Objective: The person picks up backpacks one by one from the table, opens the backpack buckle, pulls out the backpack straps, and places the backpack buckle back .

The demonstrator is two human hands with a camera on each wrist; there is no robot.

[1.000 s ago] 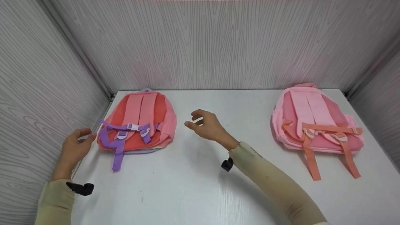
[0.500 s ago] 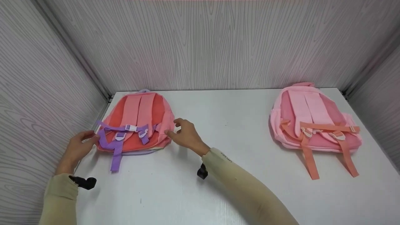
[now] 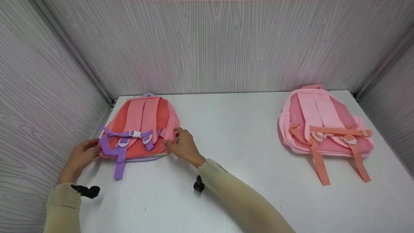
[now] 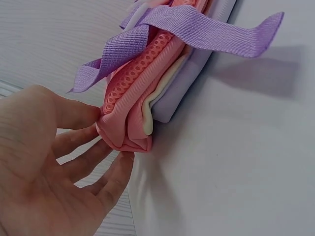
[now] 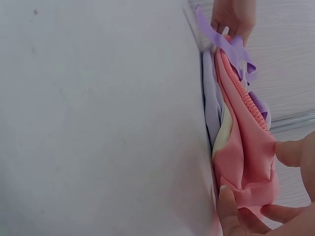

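Observation:
A coral-and-pink backpack (image 3: 134, 116) lies with its straps up at the left of the white table. Purple webbing (image 3: 120, 161) and white buckles cross its lower part. At its lower left corner, my left hand (image 3: 81, 157) pinches the side, thumb on the upper edge and fingers lower down in the left wrist view. My right hand (image 3: 185, 145) grips the opposite lower corner, its thumb (image 5: 290, 151) on the upper edge and fingers around the side. A lilac panel (image 4: 174, 96) and a cream fold show along the bottom, against the table.
A second, paler pink backpack (image 3: 318, 106) lies straps up at the right, with orange webbing (image 3: 321, 168) hanging toward me. Wood-grain panels (image 3: 210, 45) wall the table (image 3: 226, 123) at the back and both sides.
My right hand has come leftward from mid-table and taken hold of the coral backpack's right side. My left hand has moved slightly right onto its left corner.

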